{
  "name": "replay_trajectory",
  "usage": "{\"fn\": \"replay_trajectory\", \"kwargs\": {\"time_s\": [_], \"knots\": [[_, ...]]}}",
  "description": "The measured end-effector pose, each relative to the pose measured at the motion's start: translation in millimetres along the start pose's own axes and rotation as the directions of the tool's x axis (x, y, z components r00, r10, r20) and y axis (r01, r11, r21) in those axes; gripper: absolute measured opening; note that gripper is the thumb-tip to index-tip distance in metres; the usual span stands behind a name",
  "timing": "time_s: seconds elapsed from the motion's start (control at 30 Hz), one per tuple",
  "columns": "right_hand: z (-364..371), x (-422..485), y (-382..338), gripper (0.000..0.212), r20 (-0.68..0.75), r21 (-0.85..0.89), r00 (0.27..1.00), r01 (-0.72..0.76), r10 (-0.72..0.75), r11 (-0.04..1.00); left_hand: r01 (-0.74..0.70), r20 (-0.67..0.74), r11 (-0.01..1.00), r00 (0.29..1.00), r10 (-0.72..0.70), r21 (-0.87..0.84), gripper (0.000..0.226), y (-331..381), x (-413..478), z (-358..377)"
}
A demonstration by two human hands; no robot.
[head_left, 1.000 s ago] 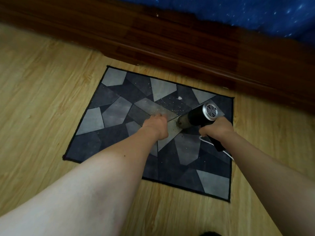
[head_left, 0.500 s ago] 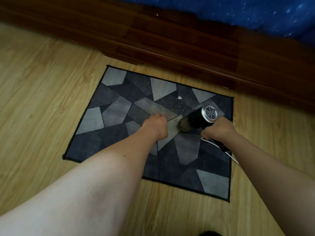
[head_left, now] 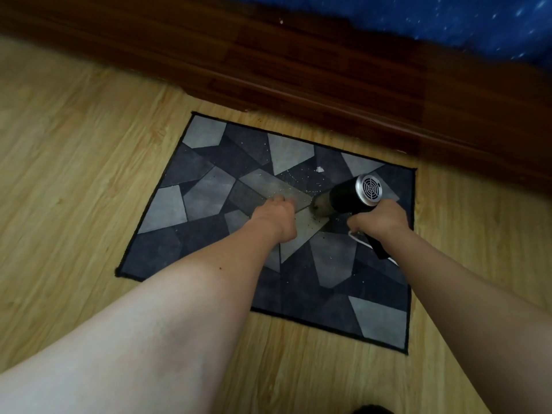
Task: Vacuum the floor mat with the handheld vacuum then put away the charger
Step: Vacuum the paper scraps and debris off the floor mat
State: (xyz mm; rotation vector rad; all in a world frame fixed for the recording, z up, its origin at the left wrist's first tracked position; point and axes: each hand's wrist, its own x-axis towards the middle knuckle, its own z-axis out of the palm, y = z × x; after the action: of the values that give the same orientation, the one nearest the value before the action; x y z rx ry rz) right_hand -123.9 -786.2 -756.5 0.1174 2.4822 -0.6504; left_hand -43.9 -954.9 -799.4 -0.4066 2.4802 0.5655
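A dark floor mat (head_left: 209, 189) with grey geometric patches lies on the wooden floor. My right hand (head_left: 379, 221) grips the handle of a black handheld vacuum (head_left: 348, 197), whose nozzle touches the mat near its middle and whose silver vented end faces up. A white cord (head_left: 363, 241) runs from below the handle. My left hand (head_left: 276, 218) rests on the mat just left of the nozzle, fingers curled down against it. Fine crumbs (head_left: 294, 174) and a small white scrap (head_left: 320, 169) lie beyond the nozzle.
A dark wooden bed frame (head_left: 328, 85) runs along the far side of the mat, with blue starry bedding (head_left: 448, 19) above it. Light wood flooring (head_left: 74, 174) surrounds the mat on the left, right and near sides.
The vacuum and my right hand have shifted slightly toward the mat's centre and nearer me. My left hand has stayed pressed on the mat.
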Motion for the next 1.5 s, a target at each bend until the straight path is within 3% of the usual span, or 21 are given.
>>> {"fn": "replay_trajectory", "kwargs": {"time_s": [0.23,0.5,0.6,0.73,0.87,1.13,1.3,1.5], "knots": [[-3.5,2.0,-6.1,0.026,-0.038,-0.030,0.999,-0.022,0.021,0.999,-0.006,-0.001,1.000,1.000,0.006,0.003,0.054,-1.9,0.4,1.4],[-9.8,-2.0,1.0,0.021,0.007,-0.077,1.000,-0.027,0.027,0.997,-0.012,0.018,1.000,1.000,0.011,0.003,0.056,4.9,4.5,4.2],[-12.4,-0.9,3.0,0.015,0.037,-0.027,0.997,-0.070,0.071,0.997,-0.015,0.023,1.000,1.000,0.015,0.004,0.057,5.6,4.4,4.5],[-13.8,6.0,6.1,0.027,0.045,0.073,0.996,-0.086,0.083,0.994,-0.009,0.025,1.000,1.000,0.009,0.005,0.054,1.9,2.8,2.5],[-14.3,7.5,5.0,0.025,0.039,0.069,0.997,-0.071,0.068,0.995,0.001,0.017,1.000,1.000,-0.001,0.012,0.051,-2.1,1.6,2.7],[-16.2,7.1,-1.9,0.032,0.076,-0.015,0.995,-0.059,0.060,0.998,-0.001,0.018,1.000,1.000,0.001,0.013,0.053,-0.1,0.1,4.1],[-15.5,6.8,1.3,0.018,0.064,-0.130,0.998,0.016,-0.008,0.991,-0.004,0.024,1.000,1.000,0.004,0.023,0.053,3.8,-0.6,5.3],[-8.8,8.2,20.5,0.020,0.037,-0.211,0.999,0.037,-0.030,0.977,-0.003,0.019,1.000,1.000,0.002,0.026,0.055,6.3,-1.0,4.9]]}}
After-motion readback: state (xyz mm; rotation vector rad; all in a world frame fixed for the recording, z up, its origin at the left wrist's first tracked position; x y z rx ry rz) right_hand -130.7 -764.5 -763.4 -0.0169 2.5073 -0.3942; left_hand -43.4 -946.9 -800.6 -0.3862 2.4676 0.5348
